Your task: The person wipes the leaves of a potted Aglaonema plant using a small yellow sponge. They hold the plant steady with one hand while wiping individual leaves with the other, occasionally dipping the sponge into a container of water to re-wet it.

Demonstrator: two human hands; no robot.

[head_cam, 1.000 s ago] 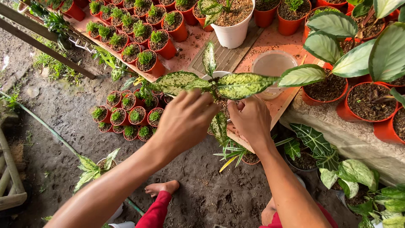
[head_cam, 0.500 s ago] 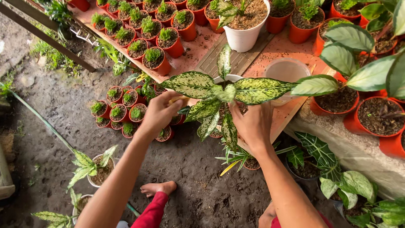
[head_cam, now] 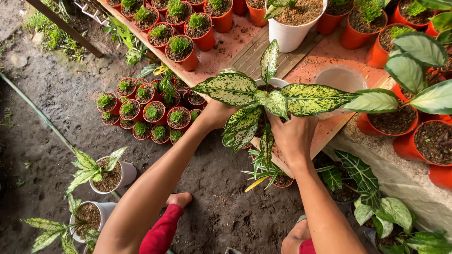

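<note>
Hands [head_cam: 256,124] holding speckled plant [head_cam: 273,99]; dirt floor [head_cam: 61,117].

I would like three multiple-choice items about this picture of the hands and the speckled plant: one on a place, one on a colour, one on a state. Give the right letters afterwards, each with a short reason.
1. Where is the speckled plant in its white pot?
A. at the edge of the pink bench
B. on the dirt floor
C. inside a basket

2. What colour are the small pots standing in rows on the bench?
A. white
B. orange-red
C. black

3. How do the hands stand to the plant's pot?
A. both far from it
B. only one reaches it
C. left hand and right hand are on either side of it

Answers
1. A: the pot sits above the bench edge, between the hands.
2. B: their rims and walls are orange-red.
3. C: one hand shows at each side, under the leaves.
</note>
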